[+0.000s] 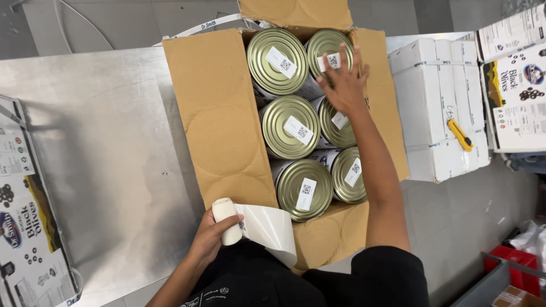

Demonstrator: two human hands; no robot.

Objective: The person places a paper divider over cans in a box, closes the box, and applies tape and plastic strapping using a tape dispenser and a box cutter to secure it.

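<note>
Looking down from the head camera, the right hand (345,84) stretches out over an open cardboard box (219,116), fingers spread and flat, pressing a small white label (330,61) onto the lid of the far right can (329,50). That can sits in the back row of the box, just beside another gold-lidded can (278,61) already wearing its own white sticker. Six cans fill the box in two columns, and every lid showing carries a label.

Down at the near edge, the left hand (213,233) is curled around a roll of label backing (226,220), fingers closed on it, and a loose white strip of liner (270,227) trails off to the right, over the box's front flap. The box's big left flap lies folded out flat on the steel table (102,142).

Off to the right stands a white carton (432,96) bound with strapping, and a yellow utility knife (459,135) lies on top of it. Printed cartons with dark fruit pictures sit at the far right (515,85) and at the left edge (25,227). A red bin (515,267) peeks in at the bottom right corner
</note>
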